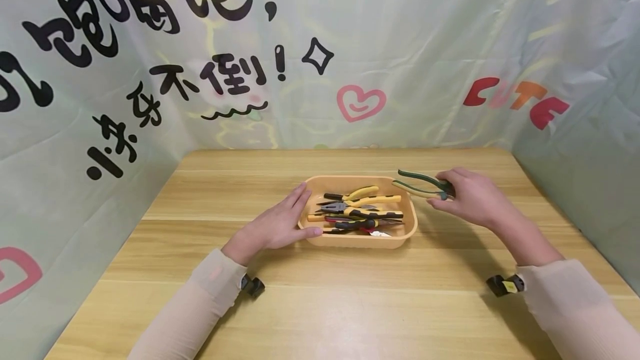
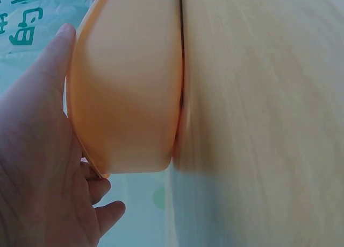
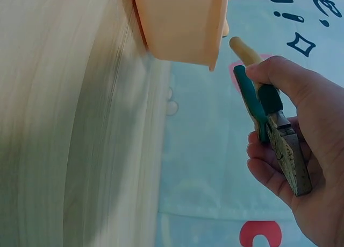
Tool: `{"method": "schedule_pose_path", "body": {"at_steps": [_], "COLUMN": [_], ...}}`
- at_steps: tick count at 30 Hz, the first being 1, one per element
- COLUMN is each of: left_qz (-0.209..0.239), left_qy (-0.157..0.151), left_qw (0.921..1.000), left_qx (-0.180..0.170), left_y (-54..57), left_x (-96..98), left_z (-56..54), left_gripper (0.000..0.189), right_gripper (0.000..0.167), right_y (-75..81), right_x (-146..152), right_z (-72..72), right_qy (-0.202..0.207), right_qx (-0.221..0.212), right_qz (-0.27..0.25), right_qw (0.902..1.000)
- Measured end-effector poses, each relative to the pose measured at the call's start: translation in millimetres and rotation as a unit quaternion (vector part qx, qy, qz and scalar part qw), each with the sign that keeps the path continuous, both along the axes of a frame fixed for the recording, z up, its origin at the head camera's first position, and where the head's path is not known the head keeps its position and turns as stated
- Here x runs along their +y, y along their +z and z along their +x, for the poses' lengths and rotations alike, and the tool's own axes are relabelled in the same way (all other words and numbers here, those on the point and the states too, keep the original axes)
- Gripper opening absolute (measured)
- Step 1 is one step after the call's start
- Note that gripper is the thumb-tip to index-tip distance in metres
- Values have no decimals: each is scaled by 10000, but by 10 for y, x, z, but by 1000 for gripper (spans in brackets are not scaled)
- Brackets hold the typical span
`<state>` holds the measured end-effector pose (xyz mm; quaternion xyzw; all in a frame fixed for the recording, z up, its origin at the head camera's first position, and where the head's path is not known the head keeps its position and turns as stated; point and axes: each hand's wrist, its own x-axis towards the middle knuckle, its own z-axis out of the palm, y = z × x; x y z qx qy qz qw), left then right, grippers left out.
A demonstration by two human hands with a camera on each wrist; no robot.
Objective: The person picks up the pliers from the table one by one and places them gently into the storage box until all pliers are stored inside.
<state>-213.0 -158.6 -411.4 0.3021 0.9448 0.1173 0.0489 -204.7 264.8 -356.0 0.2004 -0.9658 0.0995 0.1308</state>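
A shallow light-orange plastic basket (image 1: 360,242) stands on the table with several hand tools in it. My left hand (image 1: 277,224) rests against its left end, fingers along the rim and thumb at the front corner; in the left wrist view the thumb lies straight beside the basket wall (image 2: 129,91). Beyond the basket's right end, my right hand (image 1: 472,196) holds a pair of pliers (image 3: 290,155) in the air. Their green and pale-yellow handles point left towards the basket, and the worn metal jaws lie over the palm.
Inside the basket are yellow-and-black handled pliers (image 1: 377,213), grey-jawed pliers (image 1: 336,208) and other overlapping tools, partly hidden. The wooden table (image 1: 350,304) ends at a pale printed cloth backdrop (image 1: 425,43) at the back and sides.
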Motion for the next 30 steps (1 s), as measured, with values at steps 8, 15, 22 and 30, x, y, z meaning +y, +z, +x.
{"method": "schedule_pose_path", "body": {"at_steps": [8,15,22,30], "left_qz": [39,6,22,17], "left_qy": [-7,12,39,2], "left_qw": [10000,10000,10000,10000], "left_qx": [24,-7,-16,25], "left_y": [3,-3,-4,-5], "left_x": [0,-2,-2,2], "left_z": [-8,-9,-4,-1], "left_gripper": [109,109,110,109], "right_gripper": [57,59,61,60], "right_y": [11,6,10,0], "right_x": [-96,-187,-306,-432], "right_z": [-45,-69,-105,-139], "right_qy": [283,392,487,780], "right_qx": [252,220,193,224], "right_qz": [366,398,381,346], "right_qw": [9986,9982,9979,9961]}}
